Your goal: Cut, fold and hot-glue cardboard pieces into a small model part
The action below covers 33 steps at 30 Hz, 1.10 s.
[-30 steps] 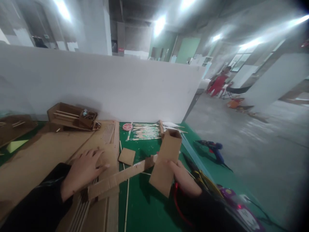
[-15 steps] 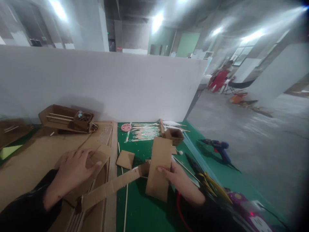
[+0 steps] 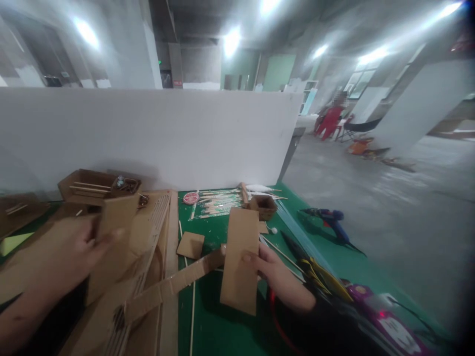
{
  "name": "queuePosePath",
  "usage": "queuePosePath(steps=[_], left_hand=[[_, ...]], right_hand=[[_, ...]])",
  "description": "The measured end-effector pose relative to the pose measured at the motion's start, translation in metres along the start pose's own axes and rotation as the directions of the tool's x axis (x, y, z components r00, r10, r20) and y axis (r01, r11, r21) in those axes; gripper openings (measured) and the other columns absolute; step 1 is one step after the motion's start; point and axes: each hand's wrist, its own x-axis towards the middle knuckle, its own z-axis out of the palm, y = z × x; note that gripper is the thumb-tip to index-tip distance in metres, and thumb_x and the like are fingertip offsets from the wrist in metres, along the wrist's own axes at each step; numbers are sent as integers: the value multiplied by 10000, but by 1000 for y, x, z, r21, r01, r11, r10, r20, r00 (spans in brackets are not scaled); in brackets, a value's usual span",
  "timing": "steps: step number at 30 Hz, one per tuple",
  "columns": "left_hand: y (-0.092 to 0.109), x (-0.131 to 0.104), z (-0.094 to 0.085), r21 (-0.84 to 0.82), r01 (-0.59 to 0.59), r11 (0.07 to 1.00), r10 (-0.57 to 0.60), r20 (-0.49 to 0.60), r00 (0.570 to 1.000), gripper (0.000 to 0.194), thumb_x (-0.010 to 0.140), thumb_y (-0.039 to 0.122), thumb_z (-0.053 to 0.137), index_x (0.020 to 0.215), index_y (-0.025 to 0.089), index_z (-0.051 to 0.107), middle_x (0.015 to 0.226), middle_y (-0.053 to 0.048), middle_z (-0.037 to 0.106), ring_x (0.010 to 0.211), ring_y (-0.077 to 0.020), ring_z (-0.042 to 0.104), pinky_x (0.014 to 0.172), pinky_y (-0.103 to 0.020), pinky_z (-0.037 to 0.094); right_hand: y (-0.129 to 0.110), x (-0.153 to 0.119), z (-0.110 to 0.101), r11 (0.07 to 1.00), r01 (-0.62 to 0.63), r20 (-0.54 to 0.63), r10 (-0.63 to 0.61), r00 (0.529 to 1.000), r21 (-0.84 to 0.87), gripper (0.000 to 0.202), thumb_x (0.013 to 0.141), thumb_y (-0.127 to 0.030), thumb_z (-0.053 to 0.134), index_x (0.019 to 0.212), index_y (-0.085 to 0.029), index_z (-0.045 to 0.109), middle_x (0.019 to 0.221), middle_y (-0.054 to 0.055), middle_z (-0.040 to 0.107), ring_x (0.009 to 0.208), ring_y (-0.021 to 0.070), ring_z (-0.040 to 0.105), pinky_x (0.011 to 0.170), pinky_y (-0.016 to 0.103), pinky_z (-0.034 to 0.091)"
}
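Note:
My right hand [image 3: 276, 272] grips a rectangular cardboard piece [image 3: 240, 262] by its right edge, thumb on the near face, above the green table mat. My left hand [image 3: 67, 257], smeared by motion, is closed on another cardboard piece [image 3: 115, 232], which stands raised over the cardboard sheets on the left. Between the hands runs a long narrow cardboard strip [image 3: 174, 284], its far end passing behind the right piece. A small cardboard square [image 3: 191, 245] lies beyond the strip. A thin wooden stick [image 3: 193, 311] lies on the mat below it.
A hot glue gun [image 3: 330, 220] lies at the right, near yellow-handled pliers [image 3: 322, 277] and a purple device [image 3: 389, 316]. Wrapped sticks [image 3: 220, 202], a tape roll [image 3: 191, 198] and a small cardboard box [image 3: 262, 206] lie at the back before a white partition [image 3: 178, 138]. A person [image 3: 329, 121] is far off.
My left hand has gone from lying over the cardboard on the left to lifting a piece up by its edge. My right hand keeps its cardboard piece nearly in place.

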Motion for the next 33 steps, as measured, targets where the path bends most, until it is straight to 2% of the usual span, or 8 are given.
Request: queuePosePath(steps=[2,4,6,9,12,16,21,33], left_hand=[[5,-7,-8,-205,188,960,-202,-50,978,541,812,577,561,1147,155,601,999,-48,750,1011,-344,663,841,-471,554],[7,-17,-4,-522,230,822,-271,-2,962,566,837,552,544,1255,172,571,1110,-40,742,1113,-344,624,845,-444,561],[12,-33,11,-669,295,682,-224,193,955,569,835,526,578,1300,198,565,1207,-27,713,1134,-333,624,856,-425,571],[22,-64,45,-648,514,562,-125,548,827,509,806,518,643,1189,183,665,1159,-69,736,1060,-318,684,941,-422,548],[26,-87,78,-620,553,556,28,679,733,460,842,478,612,1183,174,674,1238,-97,695,1177,-307,628,1037,-422,479],[12,-96,98,-533,523,665,-106,625,773,505,829,508,615,1196,163,648,1222,-107,700,1178,-302,623,1042,-440,461],[12,-96,94,-442,458,771,-137,587,798,472,820,532,595,1101,165,692,1114,-114,741,1139,-316,644,981,-421,504],[13,-96,100,-358,398,844,-170,526,833,441,836,567,540,1010,185,678,1021,-83,761,1035,-285,690,884,-353,539]], right_hand=[[-2,-3,0,1000,4,8,-4,1000,6,494,778,-384,711,1242,-245,614,1193,72,701,1069,300,649,886,449,521],[-4,-5,1,1000,12,21,-13,1000,25,494,778,-379,709,1246,-252,611,1206,65,694,1092,298,639,910,451,511],[-5,-7,2,999,17,56,-19,998,44,490,777,-365,706,1245,-260,606,1201,57,693,1065,288,650,908,449,515],[-4,-13,9,998,51,153,-56,987,38,459,787,-339,701,1232,-266,616,1204,48,687,1008,261,667,911,434,519],[0,-24,23,996,85,271,-90,958,29,410,831,-316,668,1234,-257,619,1232,45,672,1078,249,640,973,415,490],[9,-38,42,994,105,356,-100,929,5,425,865,-243,617,1288,-240,573,1268,64,647,1195,257,578,1019,404,458],[19,-42,46,992,125,328,-108,938,-29,410,877,-200,567,1286,-231,569,1246,72,655,1217,269,567,1019,416,460],[8,-42,54,990,121,324,-91,941,-72,367,859,-264,598,1221,-207,627,1137,81,706,1227,294,553,1006,442,476]])
